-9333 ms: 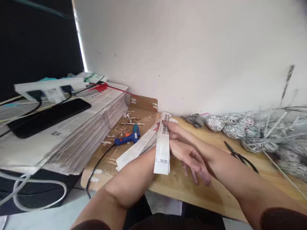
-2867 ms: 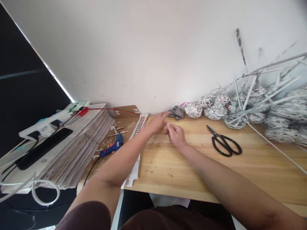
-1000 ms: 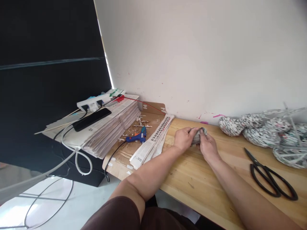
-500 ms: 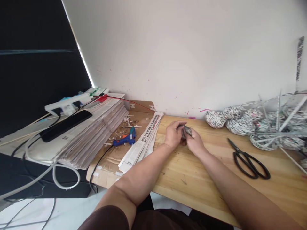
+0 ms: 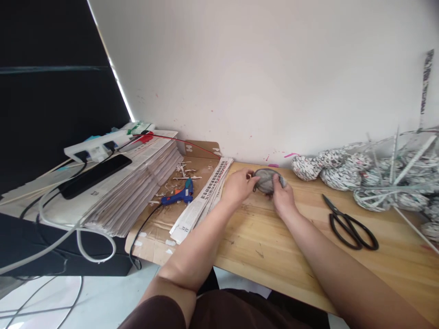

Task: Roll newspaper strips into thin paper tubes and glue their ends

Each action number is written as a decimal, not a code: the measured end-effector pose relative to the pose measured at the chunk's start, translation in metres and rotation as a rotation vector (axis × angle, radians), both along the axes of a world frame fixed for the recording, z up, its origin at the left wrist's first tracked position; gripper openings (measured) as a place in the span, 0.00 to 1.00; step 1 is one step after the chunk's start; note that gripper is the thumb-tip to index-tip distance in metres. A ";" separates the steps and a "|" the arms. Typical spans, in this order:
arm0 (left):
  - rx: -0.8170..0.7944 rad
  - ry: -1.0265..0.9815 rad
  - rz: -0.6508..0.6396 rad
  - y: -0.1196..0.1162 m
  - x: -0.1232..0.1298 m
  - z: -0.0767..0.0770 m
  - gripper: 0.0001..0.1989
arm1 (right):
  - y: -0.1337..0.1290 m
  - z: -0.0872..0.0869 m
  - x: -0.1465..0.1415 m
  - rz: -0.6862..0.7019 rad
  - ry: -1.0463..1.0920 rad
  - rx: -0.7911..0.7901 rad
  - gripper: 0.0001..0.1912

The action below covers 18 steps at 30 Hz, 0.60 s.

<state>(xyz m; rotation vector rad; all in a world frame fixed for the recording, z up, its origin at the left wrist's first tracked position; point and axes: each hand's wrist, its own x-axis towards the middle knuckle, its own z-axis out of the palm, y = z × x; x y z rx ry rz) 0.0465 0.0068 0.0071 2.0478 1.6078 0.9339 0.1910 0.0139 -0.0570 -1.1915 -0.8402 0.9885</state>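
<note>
Though bunched earlier | gray cloth (image 5: 265, 181) spread | left hand (image 5: 238, 185), right hand (image 5: 283, 196) holding

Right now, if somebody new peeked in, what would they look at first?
Probably the grey, soft-looking thing that the left hand and right hand hold in the middle, over the wooden table. Next, perhaps, the bright blue glue gun on the cardboard to the left, and the knobbly white paper bundles along the wall to the right.
</note>
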 end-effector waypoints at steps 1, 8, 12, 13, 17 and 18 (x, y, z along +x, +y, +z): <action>-0.028 0.112 0.011 0.000 -0.007 0.009 0.19 | 0.002 0.001 0.003 -0.002 0.053 0.032 0.25; -0.145 0.629 0.212 -0.002 -0.087 0.024 0.24 | 0.004 0.007 0.013 0.156 0.027 0.167 0.37; -0.262 0.683 0.233 -0.010 -0.117 0.001 0.23 | 0.001 0.002 0.011 0.222 -0.166 0.157 0.36; -0.262 0.674 0.244 -0.011 -0.120 -0.003 0.21 | 0.000 0.001 0.010 0.233 -0.213 0.151 0.31; -0.265 0.651 0.245 -0.013 -0.124 -0.006 0.17 | -0.003 -0.002 0.012 0.211 -0.384 0.102 0.19; -0.264 0.650 0.243 -0.013 -0.124 -0.005 0.17 | -0.003 -0.003 0.013 0.191 -0.409 0.092 0.19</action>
